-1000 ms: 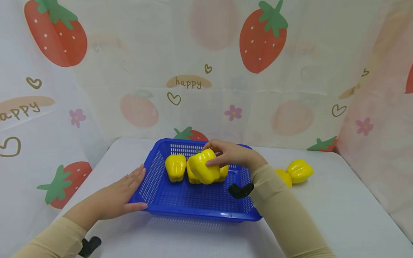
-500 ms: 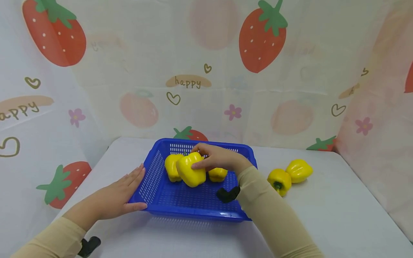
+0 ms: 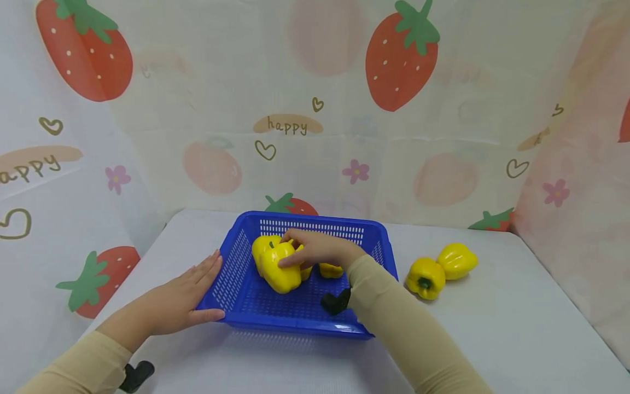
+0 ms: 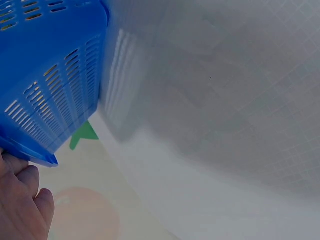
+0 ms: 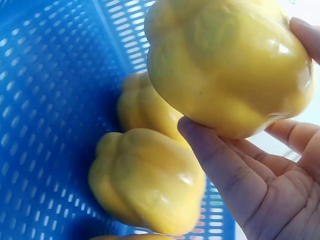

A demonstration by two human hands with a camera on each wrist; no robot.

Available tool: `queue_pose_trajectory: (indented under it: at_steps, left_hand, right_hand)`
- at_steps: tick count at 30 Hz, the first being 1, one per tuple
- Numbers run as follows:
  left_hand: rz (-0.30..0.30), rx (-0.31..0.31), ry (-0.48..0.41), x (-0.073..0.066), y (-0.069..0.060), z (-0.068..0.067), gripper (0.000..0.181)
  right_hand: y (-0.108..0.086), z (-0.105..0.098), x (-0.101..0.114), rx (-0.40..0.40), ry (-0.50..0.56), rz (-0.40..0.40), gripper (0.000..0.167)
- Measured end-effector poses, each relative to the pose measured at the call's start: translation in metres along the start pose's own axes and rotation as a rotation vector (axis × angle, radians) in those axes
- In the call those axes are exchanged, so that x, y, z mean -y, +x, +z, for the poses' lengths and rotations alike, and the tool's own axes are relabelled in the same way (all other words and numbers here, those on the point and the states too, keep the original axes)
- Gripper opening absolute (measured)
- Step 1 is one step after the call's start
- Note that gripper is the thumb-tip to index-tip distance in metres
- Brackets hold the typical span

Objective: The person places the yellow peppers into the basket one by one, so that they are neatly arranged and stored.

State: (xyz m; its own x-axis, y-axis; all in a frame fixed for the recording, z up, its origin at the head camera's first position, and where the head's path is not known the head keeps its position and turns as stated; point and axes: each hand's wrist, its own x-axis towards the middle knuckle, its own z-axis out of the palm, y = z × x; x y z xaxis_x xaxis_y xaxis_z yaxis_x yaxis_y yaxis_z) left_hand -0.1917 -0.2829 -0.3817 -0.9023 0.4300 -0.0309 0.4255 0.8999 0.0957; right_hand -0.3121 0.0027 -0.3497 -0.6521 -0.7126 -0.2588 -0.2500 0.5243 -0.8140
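Observation:
The right hand [image 3: 315, 249] pinches a yellow bell pepper [image 3: 280, 268] between thumb and fingers, over the left part of a blue perforated basket [image 3: 305, 325]. In the right wrist view the held pepper [image 5: 230, 65] hangs above other peppers [image 5: 150, 180] in the basket. Behind it in the head view, a yellow pepper [image 3: 262, 244] is partly covered, and another [image 3: 331, 270] lies right of the hand's fingers. The left hand [image 3: 179, 301] rests with fairly straight fingers on the basket's left rim; in the left wrist view its fingers [image 4: 30, 180] touch the rim.
Two yellow peppers, one [image 3: 425, 278] with its stem toward the camera and one [image 3: 456, 261] behind it, lie touching on the white table [image 3: 512, 323] right of the basket. A patterned curtain [image 3: 423, 137] hangs behind and at both sides.
The right hand has moved left and slightly toward the camera with its pepper, uncovering the near pepper on the table. The left hand and the basket have stayed put.

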Motion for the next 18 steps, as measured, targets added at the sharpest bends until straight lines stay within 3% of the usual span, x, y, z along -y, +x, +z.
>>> queue_pose_trajectory:
  at_steps: [8, 14, 18]
  left_hand:
    - [-0.004, -0.003, 0.008, 0.0, 0.0, 0.0, 0.105]
    - [-0.01, 0.003, 0.006, -0.001, 0.0, -0.001, 0.105]
    - [-0.01, 0.004, 0.004, -0.001, 0.0, -0.001, 0.105]
  right_hand:
    - [0.01, 0.009, -0.005, 0.058, -0.006, 0.044, 0.058]
    - [0.015, 0.014, -0.005, 0.088, -0.108, 0.044, 0.052]
    - [0.018, 0.016, -0.005, 0.143, -0.118, 0.038, 0.047]
